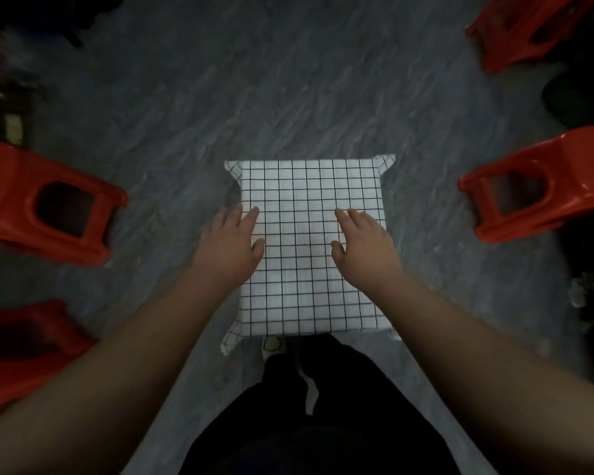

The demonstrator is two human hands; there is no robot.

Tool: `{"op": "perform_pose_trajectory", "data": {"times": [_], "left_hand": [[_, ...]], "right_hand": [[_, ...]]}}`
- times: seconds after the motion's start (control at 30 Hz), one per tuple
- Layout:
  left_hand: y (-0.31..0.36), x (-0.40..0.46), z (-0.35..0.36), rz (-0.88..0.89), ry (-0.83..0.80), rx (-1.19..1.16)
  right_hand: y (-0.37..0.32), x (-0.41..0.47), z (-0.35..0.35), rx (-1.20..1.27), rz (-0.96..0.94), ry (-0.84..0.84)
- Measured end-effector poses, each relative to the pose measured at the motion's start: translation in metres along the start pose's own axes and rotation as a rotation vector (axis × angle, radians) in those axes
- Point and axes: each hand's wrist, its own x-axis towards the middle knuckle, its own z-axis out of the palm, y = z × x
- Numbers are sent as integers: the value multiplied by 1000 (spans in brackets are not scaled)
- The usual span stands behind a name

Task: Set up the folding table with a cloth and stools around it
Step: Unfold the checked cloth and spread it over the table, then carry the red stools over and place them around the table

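I stand over the small square counter, which is wholly covered by the white cotton cloth with a thin black grid, its corners hanging down in loose points at the edges. My left hand lies at the nine o'clock edge of the cloth, fingers straight and slightly spread, palm down, holding nothing. My right hand lies toward three o'clock on the cloth, fingers likewise straight and relaxed, flat over the grid, gripping nothing. Whether the palms press the fabric or hover just above it I cannot tell. On the grey streaked stone floor, four glossy red plastic stools ring the counter, all well apart from it: one at nine o'clock, one at seven o'clock, one at three o'clock and one far off at one o'clock. At six o'clock, my dark trousers and a pale shoe tip show just below the cloth's near edge.
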Motion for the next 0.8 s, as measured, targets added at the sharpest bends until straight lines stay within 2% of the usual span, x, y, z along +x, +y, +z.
{"op": "perform_pose_trajectory", "data": {"times": [0.1,0.37,0.53,0.8], "left_hand": [[14,-47,-33,-5,36,-24],[42,-136,-99,-30,277,21],[74,-163,-121,-78,427,9],[154,-197,-114,-231,523,-32]], "right_hand": [[-18,-44,-34,8,-19,56],[-36,-125,-118,-1,-133,229],[-16,-150,-149,3,-195,285],[47,-182,-184,42,-308,303]]}}
